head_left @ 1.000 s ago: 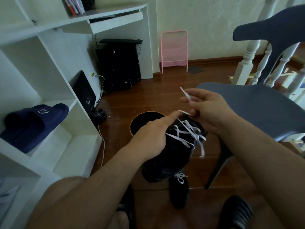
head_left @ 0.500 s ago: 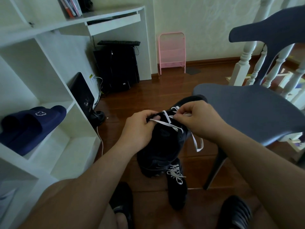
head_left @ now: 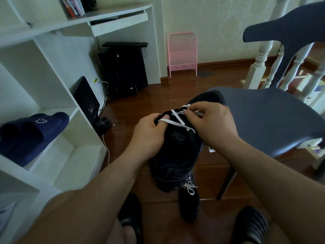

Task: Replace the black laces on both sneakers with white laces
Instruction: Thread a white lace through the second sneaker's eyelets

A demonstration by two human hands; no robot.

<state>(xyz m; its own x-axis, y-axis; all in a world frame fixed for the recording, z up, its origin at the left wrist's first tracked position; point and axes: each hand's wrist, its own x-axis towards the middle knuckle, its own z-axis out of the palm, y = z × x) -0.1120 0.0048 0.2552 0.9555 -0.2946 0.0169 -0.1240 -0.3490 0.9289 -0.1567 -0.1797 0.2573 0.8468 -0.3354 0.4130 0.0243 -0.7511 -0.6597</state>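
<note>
I hold a black sneaker [head_left: 177, 152] in the air before me, toe pointing away. My left hand [head_left: 149, 132] grips its left side, thumb hooked under a strand of the white lace [head_left: 177, 123] that crosses the tongue. My right hand [head_left: 212, 124] pinches the lace's end near the upper eyelets. On the floor below stands the second black sneaker [head_left: 189, 203], with a white lace tied in a bow [head_left: 190, 187].
A grey-blue chair [head_left: 274, 117] stands close on the right, white balusters [head_left: 258, 67] behind it. White shelving [head_left: 52, 106] on the left holds navy slides [head_left: 29, 134]. A pink rack [head_left: 182, 53] and black computer tower [head_left: 123, 71] stand by the far wall. My sandalled feet [head_left: 249, 226] are below.
My right hand has come down from holding the lace end up high and now works at the eyelets. My left hand has shifted from pointing to gripping the sneaker.
</note>
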